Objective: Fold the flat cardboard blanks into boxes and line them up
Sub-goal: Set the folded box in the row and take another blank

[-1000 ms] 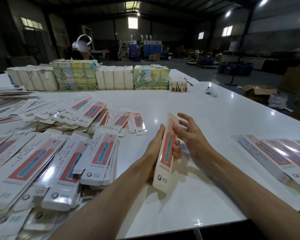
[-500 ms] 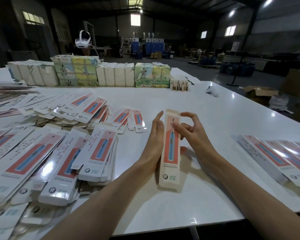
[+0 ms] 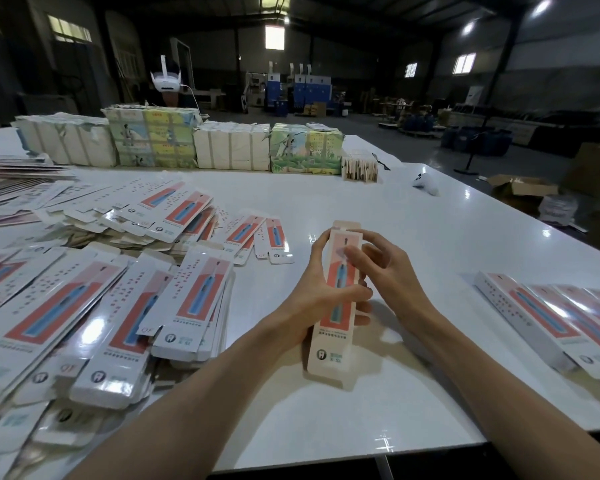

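Gripping the half-folded box (image 3: 336, 327) round its middle, the left hand (image 3: 312, 296) had its thumb across the printed face and its fingers wrapped behind. The box was over the white table (image 3: 361, 202), near its six o'clock edge. The right hand (image 3: 388, 271) met the box's twelve o'clock end, fingers half curled (blur hid whether they pinched it). Flat blanks (image 3: 101, 306) lay heaped at nine o'clock, finished boxes (image 3: 551, 320) in a row at three.

White box (image 3: 336, 303) centre frame, coral-red panel with a blue brush print; glossy white table (image 3: 413, 237); green-yellow illustrated bundles (image 3: 305, 150) upper middle.
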`<control>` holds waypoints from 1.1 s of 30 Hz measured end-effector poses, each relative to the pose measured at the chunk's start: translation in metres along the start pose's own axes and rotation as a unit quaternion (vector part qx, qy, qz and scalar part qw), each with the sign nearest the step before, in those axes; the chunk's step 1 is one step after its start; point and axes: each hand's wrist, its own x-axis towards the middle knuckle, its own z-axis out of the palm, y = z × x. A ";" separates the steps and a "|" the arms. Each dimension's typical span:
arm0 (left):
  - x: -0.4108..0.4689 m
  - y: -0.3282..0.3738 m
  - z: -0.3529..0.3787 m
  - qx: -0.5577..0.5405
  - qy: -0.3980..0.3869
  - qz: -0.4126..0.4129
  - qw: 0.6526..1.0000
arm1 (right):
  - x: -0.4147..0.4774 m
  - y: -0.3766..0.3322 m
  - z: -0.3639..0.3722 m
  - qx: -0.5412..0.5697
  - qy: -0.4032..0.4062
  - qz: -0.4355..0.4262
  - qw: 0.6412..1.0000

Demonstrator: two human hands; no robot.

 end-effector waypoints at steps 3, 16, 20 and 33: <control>0.000 -0.001 0.001 0.019 0.014 -0.013 1.000 | -0.001 0.002 0.000 0.005 -0.024 0.009 1.000; -0.004 -0.002 0.002 0.073 -0.049 -0.030 0.996 | 0.012 0.017 -0.015 0.050 0.040 0.097 0.993; -0.005 0.000 0.002 0.067 -0.040 -0.032 0.996 | 0.011 0.011 -0.017 0.057 0.013 0.069 0.996; -0.004 -0.004 0.002 0.111 -0.035 -0.003 0.993 | 0.015 0.007 -0.021 0.160 0.048 0.140 0.976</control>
